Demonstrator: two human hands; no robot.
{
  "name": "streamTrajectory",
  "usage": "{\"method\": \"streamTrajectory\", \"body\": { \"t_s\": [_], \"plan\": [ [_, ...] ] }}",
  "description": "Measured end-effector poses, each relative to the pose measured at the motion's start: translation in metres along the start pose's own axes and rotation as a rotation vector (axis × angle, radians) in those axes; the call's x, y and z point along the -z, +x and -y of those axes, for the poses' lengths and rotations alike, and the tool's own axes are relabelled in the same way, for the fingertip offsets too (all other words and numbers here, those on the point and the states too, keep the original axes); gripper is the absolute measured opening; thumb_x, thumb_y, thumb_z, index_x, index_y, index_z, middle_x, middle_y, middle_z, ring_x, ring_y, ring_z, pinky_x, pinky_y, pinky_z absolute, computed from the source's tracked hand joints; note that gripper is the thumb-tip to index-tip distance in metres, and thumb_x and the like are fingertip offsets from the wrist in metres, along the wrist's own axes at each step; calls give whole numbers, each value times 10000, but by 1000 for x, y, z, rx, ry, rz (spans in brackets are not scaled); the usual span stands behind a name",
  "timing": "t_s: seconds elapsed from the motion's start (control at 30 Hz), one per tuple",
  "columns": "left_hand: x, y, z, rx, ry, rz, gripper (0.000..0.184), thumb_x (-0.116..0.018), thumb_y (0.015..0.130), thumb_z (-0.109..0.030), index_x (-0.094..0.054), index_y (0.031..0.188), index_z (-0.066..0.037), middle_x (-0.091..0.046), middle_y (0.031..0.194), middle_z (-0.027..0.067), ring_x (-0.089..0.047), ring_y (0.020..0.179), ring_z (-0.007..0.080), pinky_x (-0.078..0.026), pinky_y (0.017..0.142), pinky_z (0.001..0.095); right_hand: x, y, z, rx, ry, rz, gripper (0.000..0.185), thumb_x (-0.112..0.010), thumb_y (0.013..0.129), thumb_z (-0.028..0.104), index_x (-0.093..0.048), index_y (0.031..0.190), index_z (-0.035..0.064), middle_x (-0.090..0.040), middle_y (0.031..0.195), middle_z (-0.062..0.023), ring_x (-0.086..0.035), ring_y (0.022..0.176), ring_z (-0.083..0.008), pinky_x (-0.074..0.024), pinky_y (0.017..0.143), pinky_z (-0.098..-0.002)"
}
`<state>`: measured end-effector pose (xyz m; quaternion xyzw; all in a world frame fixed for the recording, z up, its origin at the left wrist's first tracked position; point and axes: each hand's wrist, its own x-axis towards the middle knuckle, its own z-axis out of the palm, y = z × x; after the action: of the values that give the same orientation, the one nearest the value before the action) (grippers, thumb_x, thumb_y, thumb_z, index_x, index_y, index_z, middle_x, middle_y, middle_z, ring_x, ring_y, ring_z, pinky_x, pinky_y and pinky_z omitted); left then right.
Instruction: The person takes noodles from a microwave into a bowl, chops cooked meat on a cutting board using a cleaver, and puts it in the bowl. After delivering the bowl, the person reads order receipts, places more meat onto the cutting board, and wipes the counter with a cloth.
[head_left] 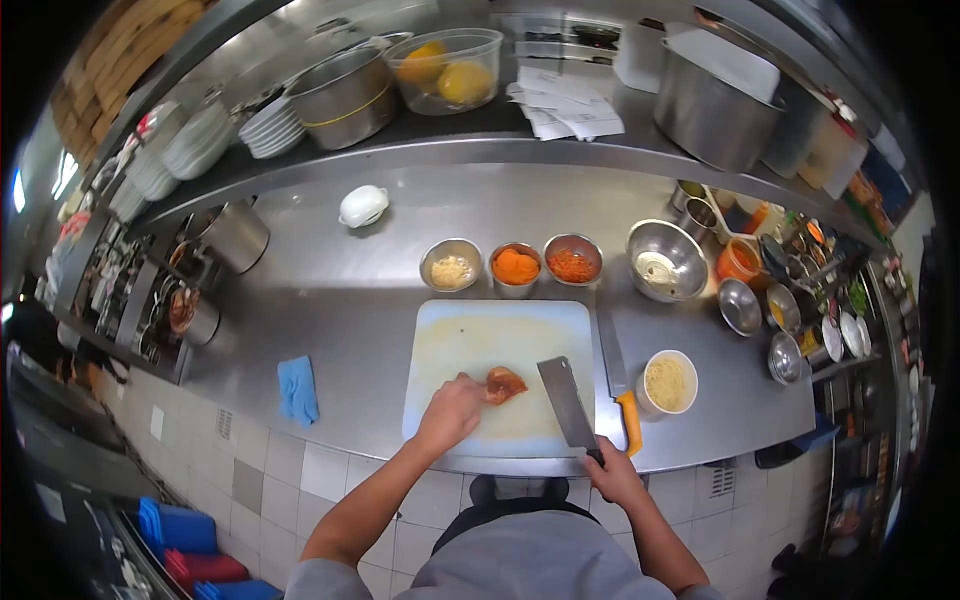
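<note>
On the white cutting board (440,345) lies a reddish-brown piece of meat (506,386). My left hand (455,408) is at its left side, fingers closed against its edge. The handle of a cleaver (566,402) is in my right hand (616,470), which is closed around it. The broad blade is over the board's right part, apart from the meat. Just right of the board lies a long knife with a yellow handle (629,422). Beside that knife stands a white tub of pale yellow crumbs or shreds (666,384).
Behind the board stand metal bowls of chopped pale food (451,270), orange slices (515,267) and orange-red bits (572,265). Farther right is a larger steel bowl (667,261). A blue cloth (298,390) lies left; a white lidded dish (364,206) sits behind. A loaded shelf (400,154) spans the back.
</note>
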<state>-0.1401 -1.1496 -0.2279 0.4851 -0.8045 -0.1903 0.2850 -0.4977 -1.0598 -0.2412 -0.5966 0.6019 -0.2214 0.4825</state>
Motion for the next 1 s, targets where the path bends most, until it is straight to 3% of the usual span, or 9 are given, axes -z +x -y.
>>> {"method": "streamTrajectory", "body": {
  "t_s": [0.03,0.13,0.27,0.47,0.57,0.63,0.77,0.83,1.0],
  "plan": [
    [-4,-2,2,20,2,-15,299,-725,834,-42,-683,1124,-99,-624,1137,109,-594,1153,330,-487,991,417,-3,8,6,96,-105,-29,427,-631,989,227,-548,1366,45,-717,898,-217,-718,812,-411,-556,717,-470],
    [-29,-3,15,189,-124,-254,254,-725,846,-61,-686,1094,-99,-628,1103,102,-599,1063,354,-507,908,422,-9,39,54,224,-183,-40,419,-616,992,226,-545,1365,50,-707,979,-257,-672,938,-487,-535,795,-526],
    [-44,3,12,233,-122,-265,176,-752,845,-66,-677,1003,-79,-598,1019,118,-591,1023,357,-506,912,432,-25,84,86,340,-261,-19,414,-608,1001,234,-535,1369,59,-707,962,-253,-681,910,-477,-535,784,-539],
    [-54,0,21,190,-35,-335,150,-762,833,-71,-687,962,-65,-592,980,112,-613,966,322,-532,857,414,-48,115,87,241,-453,98,409,-594,1005,226,-532,1366,43,-705,971,-260,-675,935,-491,-524,808,-539],
    [-54,-3,22,190,-26,-338,156,-764,822,-72,-689,959,-68,-598,988,115,-620,985,323,-538,868,420,-49,116,97,293,-420,83,419,-600,1007,216,-516,1379,44,-703,932,-258,-681,911,-488,-526,791,-531],
    [-55,-2,21,203,-15,-334,159,-765,819,-73,-690,960,-69,-599,990,116,-623,994,324,-541,875,423,-47,110,110,490,-300,-86,421,-595,1020,201,-492,1385,19,-699,899,-245,-688,871,-473,-526,752,-517],
    [-54,-2,18,216,10,-310,146,-742,817,-63,-678,948,-56,-588,986,127,-620,1004,342,-543,905,434,-40,90,154,454,-123,-141,424,-585,1035,192,-467,1388,-11,-695,882,-240,-687,834,-465,-525,722,-504],
    [-50,1,18,213,11,-305,129,-723,818,-57,-665,932,-44,-576,979,134,-613,1010,354,-540,930,443,-48,96,138,360,-139,-136,437,-572,1035,204,-460,1402,-5,-700,1019,-299,-676,933,-512,-530,795,-548],
    [-56,1,25,210,52,-308,116,-748,812,-65,-664,892,-55,-595,980,129,-630,982,345,-549,867,432,-73,137,95,203,-573,166,303,-529,1033,234,-467,1229,12,-692,967,-328,-664,942,-532,-505,839,-626]
  ]
}}
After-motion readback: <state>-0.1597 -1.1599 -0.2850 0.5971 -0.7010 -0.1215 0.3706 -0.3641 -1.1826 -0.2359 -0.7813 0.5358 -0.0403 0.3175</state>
